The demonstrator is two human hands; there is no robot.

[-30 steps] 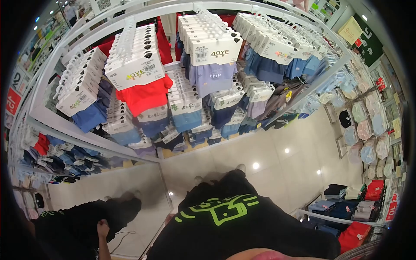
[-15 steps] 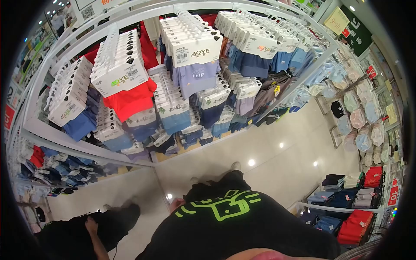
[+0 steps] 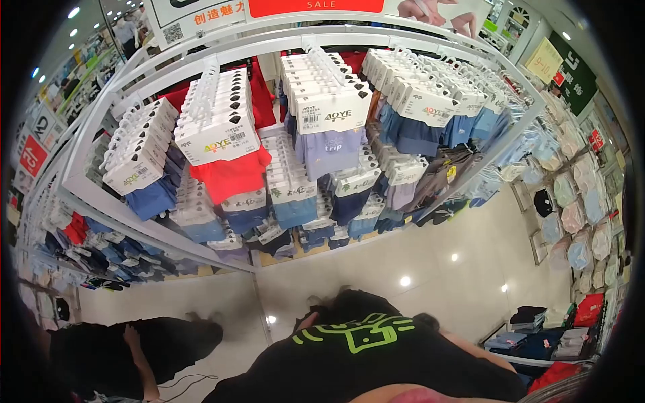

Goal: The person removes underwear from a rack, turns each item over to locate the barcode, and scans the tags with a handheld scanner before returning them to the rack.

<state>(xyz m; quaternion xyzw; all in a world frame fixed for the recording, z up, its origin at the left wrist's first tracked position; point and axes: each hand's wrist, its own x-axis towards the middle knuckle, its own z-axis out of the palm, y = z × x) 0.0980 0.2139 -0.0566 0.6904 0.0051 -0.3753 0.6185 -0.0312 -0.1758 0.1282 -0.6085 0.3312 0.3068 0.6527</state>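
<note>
My left hand (image 3: 308, 321) hangs low beside my black shirt (image 3: 282, 363) with its green print; only a sliver shows, and its fingers are mostly hidden. On the other side, my right forearm (image 3: 477, 349) is partly in view. A dark, blurred shape (image 3: 426, 322) sits at its far end, where I cannot make out the hand. In front of me stands a white rack of underwear packs on white hangers. Among them are a red pack (image 3: 232, 176), a lilac pack (image 3: 332, 151) and blue packs (image 3: 413, 136). Neither hand visibly touches the rack.
A white frame post (image 3: 161, 235) edges the rack at left. Beyond it, a person in black (image 3: 101, 356), possibly a mirror reflection, shows one arm. Pale tiled floor (image 3: 376, 269) runs below. Packs (image 3: 571, 218) hang on the right wall; folded clothes (image 3: 537, 342) lie lower right.
My view has tilted up and turned left, so the rack sits lower and farther right. A red sale sign appears at the top. My right forearm has come into view.
</note>
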